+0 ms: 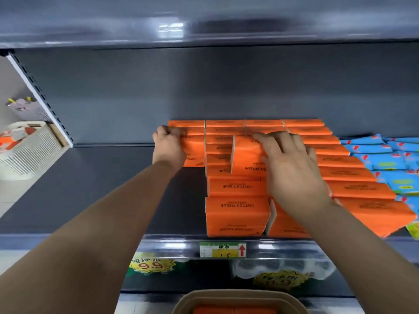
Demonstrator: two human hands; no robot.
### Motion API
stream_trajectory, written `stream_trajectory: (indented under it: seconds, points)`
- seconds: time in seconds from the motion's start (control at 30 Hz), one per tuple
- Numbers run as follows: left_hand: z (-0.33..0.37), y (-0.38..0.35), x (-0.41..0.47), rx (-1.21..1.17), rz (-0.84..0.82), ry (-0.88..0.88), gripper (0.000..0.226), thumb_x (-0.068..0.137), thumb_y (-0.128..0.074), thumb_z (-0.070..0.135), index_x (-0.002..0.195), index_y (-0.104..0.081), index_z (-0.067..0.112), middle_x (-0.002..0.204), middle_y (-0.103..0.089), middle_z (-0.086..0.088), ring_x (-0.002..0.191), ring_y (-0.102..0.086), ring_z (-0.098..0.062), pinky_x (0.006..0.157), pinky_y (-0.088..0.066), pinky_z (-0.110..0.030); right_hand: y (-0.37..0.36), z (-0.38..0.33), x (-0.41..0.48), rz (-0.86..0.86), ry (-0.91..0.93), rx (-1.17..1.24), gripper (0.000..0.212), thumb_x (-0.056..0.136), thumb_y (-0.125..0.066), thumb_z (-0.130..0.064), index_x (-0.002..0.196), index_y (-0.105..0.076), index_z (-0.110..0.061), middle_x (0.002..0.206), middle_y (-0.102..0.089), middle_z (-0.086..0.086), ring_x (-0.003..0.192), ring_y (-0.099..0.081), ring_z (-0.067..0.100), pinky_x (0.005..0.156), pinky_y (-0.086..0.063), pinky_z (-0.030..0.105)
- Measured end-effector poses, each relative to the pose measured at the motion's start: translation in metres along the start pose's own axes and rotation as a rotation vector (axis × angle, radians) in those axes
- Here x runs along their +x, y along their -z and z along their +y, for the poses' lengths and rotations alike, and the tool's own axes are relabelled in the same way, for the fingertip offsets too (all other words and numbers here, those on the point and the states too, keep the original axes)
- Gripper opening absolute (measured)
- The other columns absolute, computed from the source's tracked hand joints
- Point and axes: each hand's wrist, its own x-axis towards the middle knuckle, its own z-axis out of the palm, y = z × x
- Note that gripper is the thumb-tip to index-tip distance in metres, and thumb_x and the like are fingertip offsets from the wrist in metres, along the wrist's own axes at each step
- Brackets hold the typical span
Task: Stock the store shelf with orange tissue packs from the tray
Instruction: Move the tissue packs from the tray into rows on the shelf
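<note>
The orange tissue packs (237, 206) read "COTTON TISSUE", printed upside down. The shelf-edge price label (222, 249) shows "纸巾". A yellow promotional tag (150, 265) reads "9.9".

Both arms extend forward. Left hand (169, 147) is curled, knuckles up; right hand (292, 171) lies flat, fingers (269, 141) spread.

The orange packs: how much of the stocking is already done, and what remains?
Done: several rows of orange packs fill the shelf beside the blue packs. In hand: the left hand and right hand press on packs in the rows. Left: more packs lie in the tray, and the shelf's left side is bare.
</note>
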Motion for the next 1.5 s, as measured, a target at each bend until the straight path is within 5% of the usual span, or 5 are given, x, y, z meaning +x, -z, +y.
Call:
stream_trajectory:
  seconds: [0.33,0.67,1.07,1.33,1.5]
  points:
    - [-0.019,0.028,-0.043,-0.235,0.180,0.076,0.043,0.083,-0.047,-0.005,0.121,-0.055,0.013,0.131,-0.043,-0.009,0.121,-0.038,-0.028,0.089,-0.032,-0.022,0.011,-0.011,0.008,-0.045,-0.048,-0.066,0.055,0.086,-0.056,-0.007,0.136,-0.044,-0.025,0.121,-0.052,0.006,0.116,-0.044,0.030,0.090,-0.036,0.049]
    - [-0.065,0.035,-0.150,0.250,0.165,-0.002,0.036,0.062,-0.079,0.008,0.096,-0.069,0.014,0.107,-0.066,-0.009,0.095,-0.058,-0.038,0.079,-0.049,-0.050,0.006,-0.088,0.051,-0.042,0.028,0.091,0.048,0.087,-0.057,-0.018,0.132,-0.046,-0.028,0.122,-0.054,0.004,0.119,-0.046,0.029,0.093,-0.036,0.044]
    - [-0.081,0.038,-0.140,0.194,0.181,-0.003,0.033,0.060,-0.079,0.008,0.091,-0.070,0.014,0.099,-0.068,-0.005,0.090,-0.061,-0.033,0.070,-0.051,-0.042,-0.066,-0.153,0.096,-0.212,0.195,0.095,0.050,0.083,-0.060,-0.009,0.129,-0.047,-0.025,0.126,-0.052,0.000,0.118,-0.048,0.026,0.093,-0.038,0.037]
    - [-0.084,0.039,-0.134,0.132,0.144,0.073,0.028,0.080,-0.064,0.014,0.109,-0.066,0.016,0.117,-0.062,-0.003,0.110,-0.050,-0.029,0.084,-0.043,-0.040,-0.090,-0.143,0.088,-0.350,0.155,-0.143,0.051,0.082,-0.060,-0.008,0.128,-0.047,-0.025,0.127,-0.052,0.000,0.121,-0.042,0.024,0.094,-0.034,0.043]
    - [-0.079,0.043,-0.134,0.088,0.122,0.100,0.032,0.088,-0.056,0.018,0.119,-0.061,0.019,0.127,-0.055,0.000,0.117,-0.043,-0.025,0.090,-0.039,-0.036,-0.098,-0.143,0.086,-0.345,0.139,-0.078,0.056,0.079,-0.054,0.005,0.129,-0.048,-0.020,0.127,-0.051,0.005,0.120,-0.042,0.027,0.092,-0.041,0.042]
